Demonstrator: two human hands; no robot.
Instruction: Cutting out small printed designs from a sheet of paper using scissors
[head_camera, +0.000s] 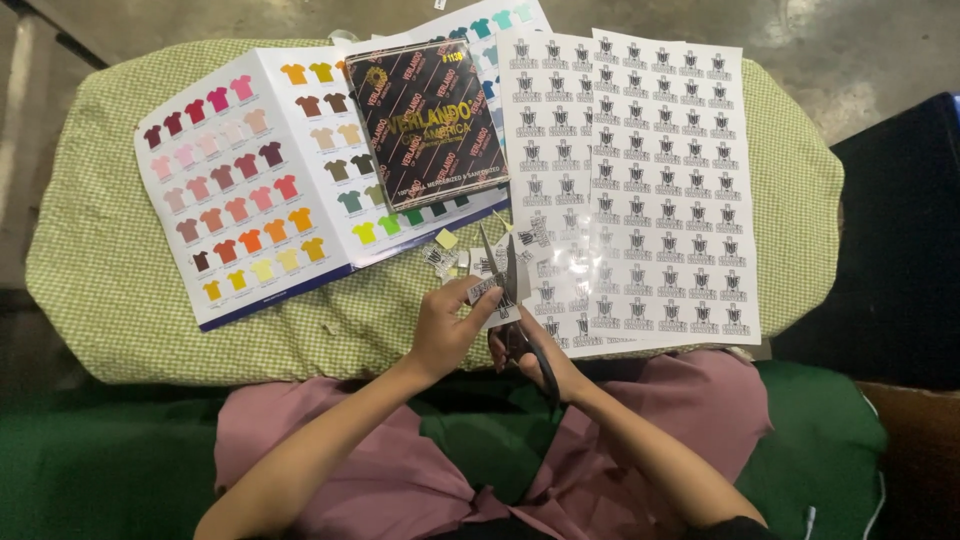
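Person seated at padded board w/ green checked cover (120, 290). Left hand (445, 330) curled, fingers pinching a small printed label strip (497, 295) just above lap edge of board. Right hand (535, 355) closed round scissors (512, 300), blades parted upward, straddling the strip. Cut label bits (440, 255) lie just beyond the hands. Clear sticker sheets (650, 180) to the right; open shirt-colour chart (250, 170) left, black patterned booklet (430, 120) on top.

Both bare forearms reach forward from the lap and meet near the pad's near edge. The left hand (445, 330) pinches with thumb and fingertips; the right hand (540, 360), fingers curled, grips.
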